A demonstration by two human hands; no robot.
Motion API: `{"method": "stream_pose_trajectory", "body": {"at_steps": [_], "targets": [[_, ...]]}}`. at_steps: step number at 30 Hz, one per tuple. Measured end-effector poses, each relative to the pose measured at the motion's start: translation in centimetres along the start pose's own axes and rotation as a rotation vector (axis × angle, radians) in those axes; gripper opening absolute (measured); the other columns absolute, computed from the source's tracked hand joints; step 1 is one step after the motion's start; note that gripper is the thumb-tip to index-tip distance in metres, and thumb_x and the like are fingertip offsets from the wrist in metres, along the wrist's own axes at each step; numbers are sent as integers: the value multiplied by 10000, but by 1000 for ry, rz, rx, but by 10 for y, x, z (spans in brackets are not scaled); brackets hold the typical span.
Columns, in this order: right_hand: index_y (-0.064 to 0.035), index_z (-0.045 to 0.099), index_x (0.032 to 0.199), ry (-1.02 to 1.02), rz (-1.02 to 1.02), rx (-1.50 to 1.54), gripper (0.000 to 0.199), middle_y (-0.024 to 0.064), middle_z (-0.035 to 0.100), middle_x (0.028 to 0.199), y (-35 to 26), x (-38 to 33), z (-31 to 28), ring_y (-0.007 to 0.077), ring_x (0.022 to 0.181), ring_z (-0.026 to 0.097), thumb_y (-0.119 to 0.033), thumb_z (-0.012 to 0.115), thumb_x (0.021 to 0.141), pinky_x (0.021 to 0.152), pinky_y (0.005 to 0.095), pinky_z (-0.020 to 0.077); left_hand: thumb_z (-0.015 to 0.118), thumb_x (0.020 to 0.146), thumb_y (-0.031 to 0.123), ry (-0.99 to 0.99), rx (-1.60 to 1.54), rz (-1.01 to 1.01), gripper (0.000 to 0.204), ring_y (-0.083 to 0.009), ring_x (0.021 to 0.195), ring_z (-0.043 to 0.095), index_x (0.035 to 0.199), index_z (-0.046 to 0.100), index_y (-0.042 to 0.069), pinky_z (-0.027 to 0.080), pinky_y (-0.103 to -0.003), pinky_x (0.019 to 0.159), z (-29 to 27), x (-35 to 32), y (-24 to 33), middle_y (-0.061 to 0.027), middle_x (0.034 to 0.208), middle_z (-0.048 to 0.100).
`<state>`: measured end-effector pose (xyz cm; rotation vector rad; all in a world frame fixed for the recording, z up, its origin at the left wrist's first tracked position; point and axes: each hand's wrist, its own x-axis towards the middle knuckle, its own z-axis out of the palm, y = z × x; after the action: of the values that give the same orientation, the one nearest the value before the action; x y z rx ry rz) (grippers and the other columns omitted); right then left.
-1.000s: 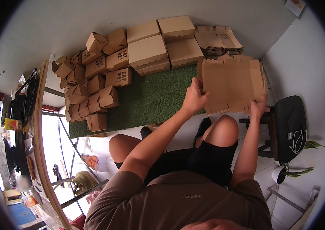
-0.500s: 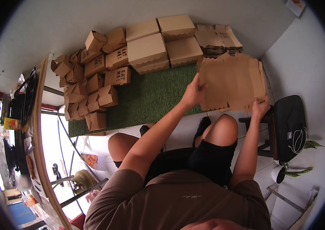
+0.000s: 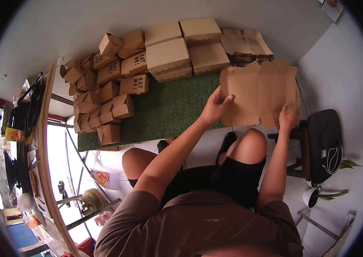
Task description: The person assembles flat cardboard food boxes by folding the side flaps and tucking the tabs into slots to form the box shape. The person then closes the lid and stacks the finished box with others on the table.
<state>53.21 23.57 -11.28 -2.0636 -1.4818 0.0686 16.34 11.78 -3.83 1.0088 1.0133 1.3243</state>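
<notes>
An unfolded brown cardboard box blank (image 3: 252, 92), with scalloped edges and crease lines, is held up over the right end of the table. My left hand (image 3: 216, 105) grips its left edge, thumb on top and the other fingers behind it. At the lower right side, my right hand (image 3: 288, 118) is closed on the blank's side flap. Just behind the blank lies a stack of flat cardboard blanks (image 3: 238, 45). Large folded boxes with scalloped lids (image 3: 167, 55) stand stacked to the left of that pile.
Several small folded cartons (image 3: 122, 106) are heaped at the left of the table, which has a green turf cover (image 3: 164, 103). A black bag (image 3: 325, 141) rests on a dark wooden stool (image 3: 300, 165) at the right. A potted plant (image 3: 312, 195) stands below it.
The blank has turned over or been flexed, so its creased panels now face up. My right hand has shifted slightly left along its side. My left hand keeps its grip.
</notes>
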Motion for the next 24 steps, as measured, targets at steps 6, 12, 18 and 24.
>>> {"method": "stream_pose_trajectory", "body": {"at_steps": [6, 12, 18, 24], "targets": [[-225, 620, 1690, -28, 318, -88, 575, 296, 577, 1639, -10, -28, -31, 482, 1492, 536, -331, 716, 1133, 1201, 621, 552, 673, 1236, 201, 102, -93, -133, 490, -218, 1418, 700, 1683, 529, 61, 602, -444, 1185, 15, 1, 7, -110, 1547, 720], [-93, 579, 1659, 125, -348, 186, 529, 303, 591, 1438, -44, -76, -61, 403, 1390, 541, -199, 706, 1157, 1106, 544, 578, 686, 1195, 181, 196, -253, -379, 571, -338, 1399, 735, 1696, 468, 14, 655, -522, 1115, 18, 9, 23, -189, 1558, 681], [29, 521, 1496, -257, 598, 1135, 454, 88, 614, 1165, -67, -91, -61, 173, 837, 633, -272, 663, 1187, 836, 364, 628, 693, 1182, 162, 224, -313, -373, 552, -342, 1322, 772, 1656, 485, -28, 675, -509, 1072, 11, 27, 15, -210, 1517, 701], [81, 489, 1583, -232, 823, 1406, 583, 175, 682, 1197, -66, -82, -72, 275, 914, 727, -348, 604, 1206, 864, 401, 650, 677, 1175, 165, 262, -327, -298, 500, -302, 970, 840, 1595, 479, -23, 671, -433, 680, 15, 27, 13, -193, 1287, 781]]}}
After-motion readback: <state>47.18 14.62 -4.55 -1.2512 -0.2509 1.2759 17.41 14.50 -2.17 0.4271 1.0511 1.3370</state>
